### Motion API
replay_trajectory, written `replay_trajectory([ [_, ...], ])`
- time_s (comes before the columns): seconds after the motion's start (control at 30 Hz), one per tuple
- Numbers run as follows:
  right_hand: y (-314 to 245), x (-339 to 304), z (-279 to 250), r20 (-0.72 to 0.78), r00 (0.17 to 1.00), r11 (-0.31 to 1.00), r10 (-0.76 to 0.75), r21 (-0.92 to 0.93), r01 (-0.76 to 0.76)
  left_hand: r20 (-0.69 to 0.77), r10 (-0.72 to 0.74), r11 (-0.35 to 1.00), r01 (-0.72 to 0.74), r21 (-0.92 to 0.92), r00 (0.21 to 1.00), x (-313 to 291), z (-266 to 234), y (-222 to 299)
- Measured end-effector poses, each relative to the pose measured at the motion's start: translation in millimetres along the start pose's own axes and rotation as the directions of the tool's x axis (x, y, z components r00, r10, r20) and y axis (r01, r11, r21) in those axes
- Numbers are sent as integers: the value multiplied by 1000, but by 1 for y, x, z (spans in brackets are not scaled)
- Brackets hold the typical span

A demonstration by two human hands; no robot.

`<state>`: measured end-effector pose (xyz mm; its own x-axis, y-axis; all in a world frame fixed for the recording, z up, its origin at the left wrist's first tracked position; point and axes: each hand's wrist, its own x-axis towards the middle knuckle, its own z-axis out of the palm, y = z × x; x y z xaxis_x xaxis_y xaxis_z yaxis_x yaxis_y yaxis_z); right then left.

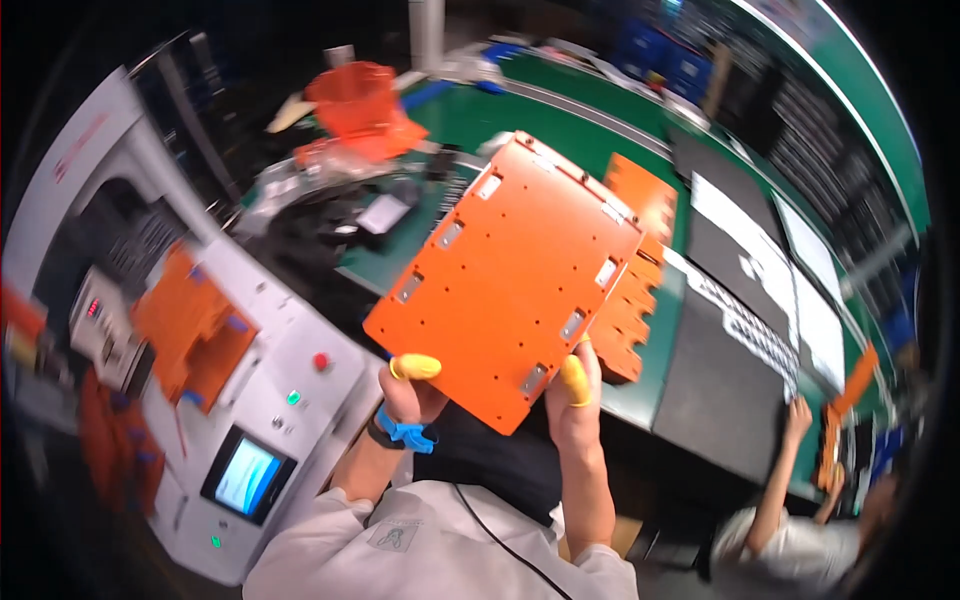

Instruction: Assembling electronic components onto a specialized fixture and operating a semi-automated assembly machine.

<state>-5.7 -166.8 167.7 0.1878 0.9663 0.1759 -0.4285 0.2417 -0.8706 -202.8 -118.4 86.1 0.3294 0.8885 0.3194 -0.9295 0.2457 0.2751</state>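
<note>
An orange rectangular panel (510,280) is held up in front of me, tilted, with small holes and several silver metal inserts along its two long sides. My left hand (412,385) grips its lower left edge, a yellow finger cot on the thumb and a blue band at the wrist. At the lower right edge, my right hand (575,395) is closed on the same panel, also with a yellow cot on the thumb. The fingers of both hands are mostly hidden behind it. Just beyond the panel, orange notched parts (628,315) lie on the green table (650,370).
To the left stands a white machine (300,340) with a screen (248,477), a red button and orange pieces on it. An orange bag (355,100) sits at the back left. Black mats (725,400) with white strips cover the right side, where a co-worker's hand (797,415) reaches in.
</note>
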Motion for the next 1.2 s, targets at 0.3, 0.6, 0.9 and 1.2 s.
replay_trajectory([
  [0.3,-49,-112,-81,-551,799,965,-240,-222,136,230,-646,744,668,-25,728,-5,0,-132],
  [0.6,-35,-275,-114,-863,312,904,-398,-310,296,114,-993,89,655,751,4,-31,62,-195],
  [0.9,47,-441,-164,-959,-191,911,-211,-264,316,42,-995,-31,714,700,-85,-52,21,-199],
  [1.2,194,-543,-354,-945,-327,929,-12,-132,347,-126,-989,-37,696,717,77,-41,23,-200],
])
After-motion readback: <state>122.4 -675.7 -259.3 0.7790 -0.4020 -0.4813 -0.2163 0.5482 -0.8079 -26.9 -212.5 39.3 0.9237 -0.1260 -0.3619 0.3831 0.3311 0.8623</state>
